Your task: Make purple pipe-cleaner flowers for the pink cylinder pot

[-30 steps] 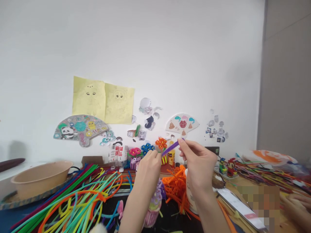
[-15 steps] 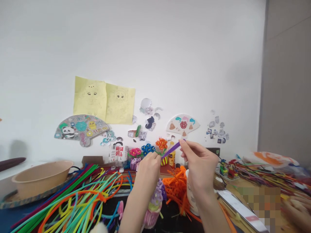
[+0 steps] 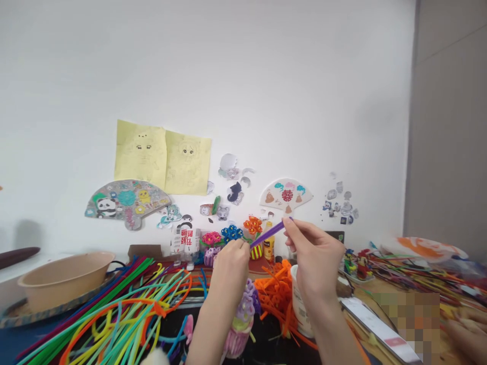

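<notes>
Both my hands are raised over the table, each pinching one end of a short purple pipe cleaner (image 3: 267,233). My left hand (image 3: 230,268) grips its lower end, fingers curled closed. My right hand (image 3: 315,258) pinches the upper end between thumb and forefinger. Below my left wrist stands a small purple and pink pipe-cleaner craft (image 3: 243,317). A pile of orange pipe cleaners (image 3: 276,294) lies under my hands.
Long coloured pipe cleaners (image 3: 125,309) spread across the left of the table, next to a tan bowl (image 3: 64,276). Small flower crafts (image 3: 232,235) and bottles line the wall. More pipe cleaners (image 3: 414,276) lie right, where another person's hand (image 3: 467,329) shows.
My hands and the purple pipe cleaner have drifted slightly to the right; the grip is the same. The other person's hand at the right edge has shifted a little lower.
</notes>
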`<state>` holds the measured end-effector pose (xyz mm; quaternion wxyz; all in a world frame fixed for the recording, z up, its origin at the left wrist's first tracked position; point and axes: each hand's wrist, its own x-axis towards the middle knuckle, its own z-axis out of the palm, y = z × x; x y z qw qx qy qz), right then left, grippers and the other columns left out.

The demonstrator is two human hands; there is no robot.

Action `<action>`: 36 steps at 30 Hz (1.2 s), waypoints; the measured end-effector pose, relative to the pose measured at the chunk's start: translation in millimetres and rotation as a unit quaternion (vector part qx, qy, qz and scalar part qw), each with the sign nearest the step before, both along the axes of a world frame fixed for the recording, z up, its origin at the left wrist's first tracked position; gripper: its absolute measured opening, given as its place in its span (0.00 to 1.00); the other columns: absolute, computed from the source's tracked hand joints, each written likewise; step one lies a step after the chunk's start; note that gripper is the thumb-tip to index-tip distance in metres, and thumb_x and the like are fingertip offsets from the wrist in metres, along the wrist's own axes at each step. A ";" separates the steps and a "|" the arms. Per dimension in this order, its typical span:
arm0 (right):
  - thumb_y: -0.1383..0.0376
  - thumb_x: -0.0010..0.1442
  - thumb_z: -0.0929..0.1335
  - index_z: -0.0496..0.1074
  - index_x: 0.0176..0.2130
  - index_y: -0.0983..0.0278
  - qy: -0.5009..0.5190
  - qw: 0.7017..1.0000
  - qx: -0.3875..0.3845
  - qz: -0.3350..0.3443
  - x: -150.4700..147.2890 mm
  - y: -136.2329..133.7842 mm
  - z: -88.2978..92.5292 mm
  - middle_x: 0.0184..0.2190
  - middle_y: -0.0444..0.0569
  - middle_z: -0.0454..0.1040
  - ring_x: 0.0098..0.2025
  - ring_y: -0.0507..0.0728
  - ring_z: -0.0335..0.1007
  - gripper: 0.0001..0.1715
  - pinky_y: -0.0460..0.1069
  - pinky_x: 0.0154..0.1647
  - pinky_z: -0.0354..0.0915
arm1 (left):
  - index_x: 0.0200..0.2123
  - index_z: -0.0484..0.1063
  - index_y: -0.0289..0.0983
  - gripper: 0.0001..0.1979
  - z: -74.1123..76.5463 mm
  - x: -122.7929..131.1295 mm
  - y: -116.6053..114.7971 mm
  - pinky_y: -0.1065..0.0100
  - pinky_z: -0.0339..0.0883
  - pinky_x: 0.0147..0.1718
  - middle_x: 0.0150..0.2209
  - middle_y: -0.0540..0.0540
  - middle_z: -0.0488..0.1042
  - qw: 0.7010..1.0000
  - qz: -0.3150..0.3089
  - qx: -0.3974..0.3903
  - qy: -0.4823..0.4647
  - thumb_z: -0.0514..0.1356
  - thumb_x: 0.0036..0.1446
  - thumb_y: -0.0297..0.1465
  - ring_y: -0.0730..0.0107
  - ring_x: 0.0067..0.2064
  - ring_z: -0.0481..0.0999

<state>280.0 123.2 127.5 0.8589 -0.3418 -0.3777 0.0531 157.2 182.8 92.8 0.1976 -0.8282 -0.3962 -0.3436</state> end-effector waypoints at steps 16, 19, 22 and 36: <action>0.62 0.42 0.78 0.81 0.27 0.66 0.033 0.999 0.021 -0.021 8.5 -8.3 7.3 0.19 0.44 0.74 0.22 0.49 0.62 0.11 0.44 0.21 0.61 | 0.32 0.73 0.34 0.07 -0.3 -5.5 5.5 0.65 0.64 0.32 0.32 0.45 0.74 0.999 -0.029 -0.032 -0.020 0.56 0.60 0.21 0.61 0.35 0.75; 0.61 0.42 0.78 0.81 0.28 0.67 0.030 0.999 0.016 -0.017 7.4 -6.7 7.3 0.19 0.45 0.74 0.21 0.49 0.63 0.13 0.45 0.21 0.62 | 0.39 0.74 0.35 0.06 3.0 -5.0 3.2 0.65 0.66 0.35 0.35 0.46 0.76 0.997 -0.045 -0.038 -0.051 0.60 0.60 0.30 0.62 0.37 0.76; 0.60 0.41 0.78 0.81 0.28 0.67 0.029 0.999 0.015 -0.025 7.4 -5.1 6.7 0.19 0.45 0.74 0.20 0.50 0.63 0.14 0.46 0.20 0.62 | 0.41 0.73 0.36 0.07 5.2 -5.8 0.2 0.65 0.67 0.37 0.35 0.47 0.76 0.995 -0.058 -0.035 -0.071 0.59 0.61 0.32 0.64 0.38 0.76; 0.58 0.39 0.79 0.81 0.28 0.67 0.044 0.998 0.032 -0.043 9.5 -3.1 4.6 0.18 0.45 0.74 0.19 0.49 0.61 0.17 0.46 0.18 0.60 | 0.45 0.73 0.33 0.09 6.3 -9.4 -0.4 0.61 0.71 0.38 0.38 0.43 0.78 0.990 -0.098 0.011 -0.097 0.58 0.61 0.27 0.59 0.39 0.78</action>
